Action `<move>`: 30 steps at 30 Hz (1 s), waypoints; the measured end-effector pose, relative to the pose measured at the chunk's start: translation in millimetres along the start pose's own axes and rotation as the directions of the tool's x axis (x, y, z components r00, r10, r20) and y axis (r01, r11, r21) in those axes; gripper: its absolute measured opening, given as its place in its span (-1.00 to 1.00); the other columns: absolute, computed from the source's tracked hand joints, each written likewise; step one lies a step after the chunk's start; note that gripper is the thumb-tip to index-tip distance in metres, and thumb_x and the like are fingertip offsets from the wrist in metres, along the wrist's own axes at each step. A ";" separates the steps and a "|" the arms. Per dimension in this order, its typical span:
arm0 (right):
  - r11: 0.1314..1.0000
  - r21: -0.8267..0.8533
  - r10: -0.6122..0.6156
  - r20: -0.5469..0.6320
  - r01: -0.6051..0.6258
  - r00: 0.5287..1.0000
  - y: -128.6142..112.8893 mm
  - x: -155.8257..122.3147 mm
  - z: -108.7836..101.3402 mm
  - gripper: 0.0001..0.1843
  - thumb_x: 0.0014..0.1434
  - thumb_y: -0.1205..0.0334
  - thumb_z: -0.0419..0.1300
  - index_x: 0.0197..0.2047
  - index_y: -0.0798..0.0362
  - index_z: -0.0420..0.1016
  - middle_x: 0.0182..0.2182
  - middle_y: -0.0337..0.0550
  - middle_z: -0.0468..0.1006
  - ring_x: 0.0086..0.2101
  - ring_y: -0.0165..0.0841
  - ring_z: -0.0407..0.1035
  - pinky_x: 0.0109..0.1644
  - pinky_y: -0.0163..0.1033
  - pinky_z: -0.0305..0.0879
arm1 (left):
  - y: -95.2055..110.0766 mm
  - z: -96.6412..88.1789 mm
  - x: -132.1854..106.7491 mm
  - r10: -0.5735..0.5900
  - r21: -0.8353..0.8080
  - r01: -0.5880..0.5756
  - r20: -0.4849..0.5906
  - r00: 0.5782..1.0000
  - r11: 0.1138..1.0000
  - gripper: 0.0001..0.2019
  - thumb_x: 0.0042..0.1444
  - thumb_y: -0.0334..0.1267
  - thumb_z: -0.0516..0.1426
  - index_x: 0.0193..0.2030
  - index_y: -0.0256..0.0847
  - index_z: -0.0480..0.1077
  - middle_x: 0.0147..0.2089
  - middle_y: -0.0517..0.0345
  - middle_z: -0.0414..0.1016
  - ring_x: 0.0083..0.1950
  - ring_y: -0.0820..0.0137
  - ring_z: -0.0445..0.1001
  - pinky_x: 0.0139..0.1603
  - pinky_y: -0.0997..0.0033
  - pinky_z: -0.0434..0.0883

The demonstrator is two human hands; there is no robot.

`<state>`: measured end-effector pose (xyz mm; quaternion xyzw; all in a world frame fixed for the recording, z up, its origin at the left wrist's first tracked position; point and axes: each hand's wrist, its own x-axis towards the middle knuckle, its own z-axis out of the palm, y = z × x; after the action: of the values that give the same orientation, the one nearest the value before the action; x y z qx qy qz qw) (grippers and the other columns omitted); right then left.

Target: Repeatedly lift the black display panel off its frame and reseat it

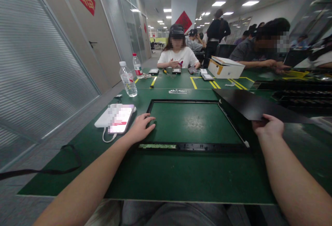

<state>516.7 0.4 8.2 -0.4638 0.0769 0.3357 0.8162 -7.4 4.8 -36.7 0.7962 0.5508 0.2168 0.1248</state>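
A rectangular frame (214, 147) lies on the tabletop (181, 179), mostly between the left fingers (149, 119), at its left side, and the right fingers (269, 117), beneath which no frame lies; these grip a flat panel (246, 103). Left of the left fingers is a smartphone (124, 122); beyond them stand a nearer bottle (129, 82) and a farther bottle (137, 66). Beyond the right fingers sits a box (227, 71).

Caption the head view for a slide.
Left hand at the left side of a black frame on a green table; right hand holding a dark panel on the right.
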 end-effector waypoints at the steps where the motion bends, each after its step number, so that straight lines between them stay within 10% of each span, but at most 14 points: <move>1: 1.000 0.016 -0.015 0.028 0.015 1.000 -1.2 -1.1 0.9 -0.74 -0.07 0.60 0.05 -0.38 0.05 0.32 -0.42 -0.29 0.41 -0.44 -0.47 0.38 -0.29 -0.34 0.53 | 0.1 0.1 0.1 0.003 0.000 -0.003 -0.007 1.000 1.000 -0.54 0.31 0.01 0.13 0.21 -0.14 0.58 0.38 -0.22 0.41 0.43 -0.16 0.34 0.47 -0.31 0.24; 21: 0.996 0.048 -0.083 0.340 0.071 0.937 -2.2 -60.6 6.7 -0.76 -0.22 0.46 0.10 -0.38 0.05 0.37 -0.41 -0.22 0.46 -0.44 -0.39 0.42 -0.39 -0.31 0.47 | 19.4 -15.9 -0.4 -0.042 -0.263 0.003 -0.143 0.989 0.965 -0.52 0.32 0.03 0.11 0.24 -0.16 0.52 0.34 -0.14 0.50 0.40 -0.03 0.42 0.51 -0.15 0.25; 30: 0.995 -0.096 0.067 0.428 -0.029 0.901 -4.3 -56.1 2.6 -0.59 -0.24 0.41 0.13 -0.24 0.10 0.55 -0.34 -0.05 0.62 -0.25 -0.11 0.59 -0.07 0.06 0.61 | 29.4 -19.8 3.6 -0.383 -0.816 0.153 -0.089 0.919 0.557 -0.55 0.21 -0.06 0.30 0.19 -0.16 0.51 0.29 -0.15 0.59 0.36 0.03 0.50 0.43 0.02 0.38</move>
<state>476.1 -25.8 37.2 -0.4111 -0.1086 0.4530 0.7836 8.3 -3.3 -5.7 0.5268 0.5227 0.5180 0.4253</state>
